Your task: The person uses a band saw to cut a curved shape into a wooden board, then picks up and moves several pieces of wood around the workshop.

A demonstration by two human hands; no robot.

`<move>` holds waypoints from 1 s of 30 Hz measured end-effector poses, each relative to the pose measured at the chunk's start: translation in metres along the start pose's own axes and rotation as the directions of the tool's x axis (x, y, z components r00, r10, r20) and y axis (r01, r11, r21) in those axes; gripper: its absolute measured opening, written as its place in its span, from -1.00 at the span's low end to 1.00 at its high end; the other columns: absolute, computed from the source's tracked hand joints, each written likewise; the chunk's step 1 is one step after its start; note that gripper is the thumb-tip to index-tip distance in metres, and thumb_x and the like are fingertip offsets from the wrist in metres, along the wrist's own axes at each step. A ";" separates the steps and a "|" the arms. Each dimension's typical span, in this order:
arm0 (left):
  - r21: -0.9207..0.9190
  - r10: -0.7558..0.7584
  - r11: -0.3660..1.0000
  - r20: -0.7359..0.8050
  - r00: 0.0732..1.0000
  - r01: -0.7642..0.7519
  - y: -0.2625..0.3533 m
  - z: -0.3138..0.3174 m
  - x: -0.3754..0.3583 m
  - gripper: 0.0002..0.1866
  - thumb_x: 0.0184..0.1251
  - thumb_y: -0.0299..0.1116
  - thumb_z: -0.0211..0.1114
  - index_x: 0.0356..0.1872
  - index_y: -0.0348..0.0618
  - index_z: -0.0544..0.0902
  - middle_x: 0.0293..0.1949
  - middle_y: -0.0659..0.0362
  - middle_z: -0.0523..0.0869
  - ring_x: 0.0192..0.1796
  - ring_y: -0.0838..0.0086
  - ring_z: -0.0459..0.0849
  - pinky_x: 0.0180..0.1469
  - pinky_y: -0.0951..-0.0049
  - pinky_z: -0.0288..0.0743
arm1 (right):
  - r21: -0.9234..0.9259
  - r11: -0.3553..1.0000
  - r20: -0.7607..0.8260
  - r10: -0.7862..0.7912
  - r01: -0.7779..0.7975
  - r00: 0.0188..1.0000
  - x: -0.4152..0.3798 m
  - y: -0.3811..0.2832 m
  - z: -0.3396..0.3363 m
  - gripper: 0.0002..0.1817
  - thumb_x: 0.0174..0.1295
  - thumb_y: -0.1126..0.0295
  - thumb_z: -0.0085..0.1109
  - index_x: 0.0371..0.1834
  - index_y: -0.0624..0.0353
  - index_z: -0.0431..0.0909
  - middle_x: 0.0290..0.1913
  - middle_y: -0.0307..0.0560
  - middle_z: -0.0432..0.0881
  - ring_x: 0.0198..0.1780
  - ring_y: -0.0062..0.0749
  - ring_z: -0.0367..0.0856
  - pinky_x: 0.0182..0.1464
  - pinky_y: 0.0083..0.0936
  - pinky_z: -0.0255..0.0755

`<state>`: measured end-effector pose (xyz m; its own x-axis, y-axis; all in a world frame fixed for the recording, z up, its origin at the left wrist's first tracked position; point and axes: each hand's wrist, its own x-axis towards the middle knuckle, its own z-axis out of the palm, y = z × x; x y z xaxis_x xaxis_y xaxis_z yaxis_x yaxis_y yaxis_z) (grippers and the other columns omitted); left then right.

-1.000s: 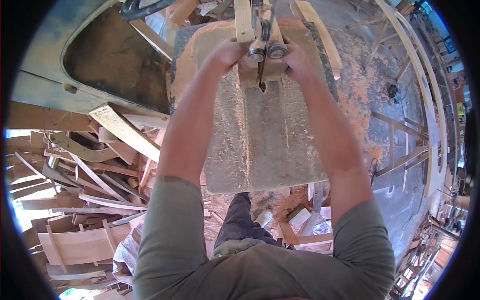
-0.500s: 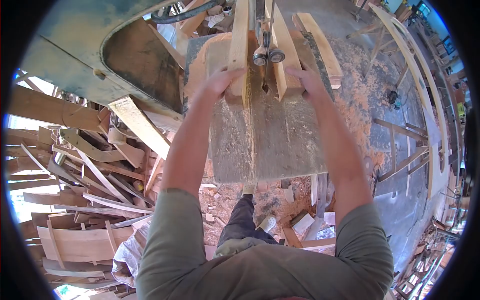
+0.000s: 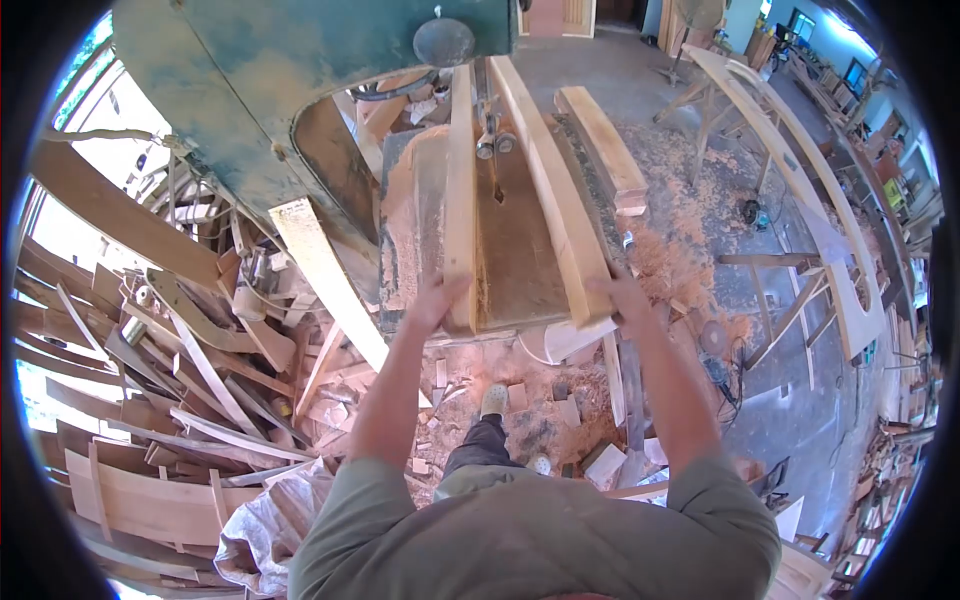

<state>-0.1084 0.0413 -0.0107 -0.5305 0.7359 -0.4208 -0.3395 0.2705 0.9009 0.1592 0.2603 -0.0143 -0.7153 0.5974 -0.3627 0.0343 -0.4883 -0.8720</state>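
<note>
My left hand [image 3: 437,302] is closed around the near end of a narrow wooden beam [image 3: 460,190], which lies lengthwise on the left of the band saw table [image 3: 520,270]. The near end of a second, slightly curved wooden beam [image 3: 548,190] is in my right hand [image 3: 626,300], at the table's front right. The two beams lie apart, with a sawdust-covered strip of table between them. Beyond my hands, the saw's blade guide [image 3: 495,142] with its round rollers hangs between the beams, near their far parts.
A third wooden beam [image 3: 602,150] lies right of the table. The green saw housing [image 3: 230,90] rises at upper left, with a board [image 3: 325,280] leaning below it. Stacked offcuts [image 3: 200,370] fill the left. Curved frames [image 3: 790,170] rest on trestles at right.
Both hands have drawn back toward my body, bringing the two beams along to the table's front edge. The gap between the beams is wider at the near end. The view has tilted up.
</note>
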 end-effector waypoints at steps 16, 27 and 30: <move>0.153 0.071 0.985 0.065 0.995 -0.080 -0.116 0.096 -0.211 -0.61 0.38 -0.17 0.32 0.04 -0.26 0.56 -0.18 0.19 0.68 -0.16 0.54 0.65 -0.10 0.49 0.55 | -0.886 0.462 -0.206 -0.438 0.023 0.875 -0.214 0.058 0.013 -0.20 -0.08 0.19 0.47 0.26 0.32 0.41 0.07 0.18 0.62 0.09 -0.10 0.62 0.14 -0.28 0.47; 0.000 0.063 0.998 0.080 0.995 -0.064 -0.096 -0.009 -0.108 -0.28 0.31 0.05 0.31 0.25 -0.37 0.42 0.07 -0.08 0.60 0.03 0.05 0.62 0.10 0.04 0.52 | -0.901 0.411 -0.364 -0.542 -0.139 0.757 -0.199 0.095 0.051 -0.59 -0.02 0.25 0.34 -0.14 0.25 0.55 -0.29 0.14 0.70 -0.20 0.04 0.72 -0.21 -0.15 0.58; 0.105 0.096 0.988 0.155 0.983 -0.113 -0.064 -0.004 -0.090 -0.26 0.31 0.09 0.29 0.24 -0.41 0.44 0.07 -0.13 0.62 0.02 0.03 0.63 0.12 0.05 0.49 | -0.866 0.412 -0.443 -0.373 -0.283 0.815 -0.228 0.090 0.052 -0.54 -0.04 0.27 0.35 -0.11 0.33 0.52 -0.28 0.11 0.70 -0.22 0.02 0.73 -0.23 -0.16 0.59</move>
<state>-0.0421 -0.0454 -0.0307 -0.4335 0.8458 -0.3111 -0.1940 0.2495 0.9487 0.2889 0.0475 0.0068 -0.2863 0.9511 -0.1157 0.8211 0.1813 -0.5412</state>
